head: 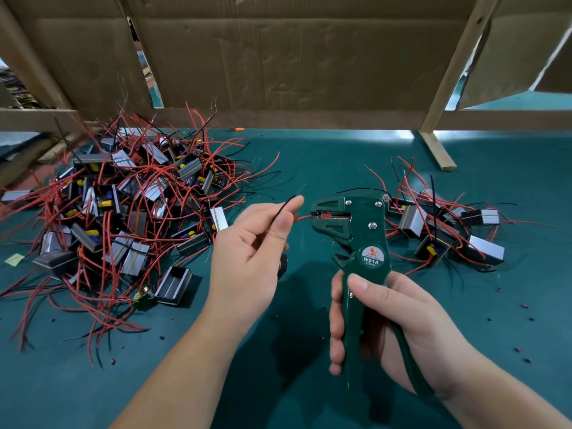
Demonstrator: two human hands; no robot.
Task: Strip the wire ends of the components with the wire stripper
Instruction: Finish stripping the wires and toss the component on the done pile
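Left hand [250, 252]: pinches red wire [301, 217] and black wire [283, 209], fingers curled.
Right hand [387, 323]: wrapped round stripper [356, 236] handles, tool upright.
Red wire: end in stripper jaws.
Components: big pile [123, 205] left; small pile [448, 230] right, behind stripper.
Surface: green mat [340, 156].

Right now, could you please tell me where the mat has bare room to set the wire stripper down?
Bare mat lies between the big pile and the small pile, up to the cardboard wall. The near right corner carries only insulation scraps. Both piles are crowded.
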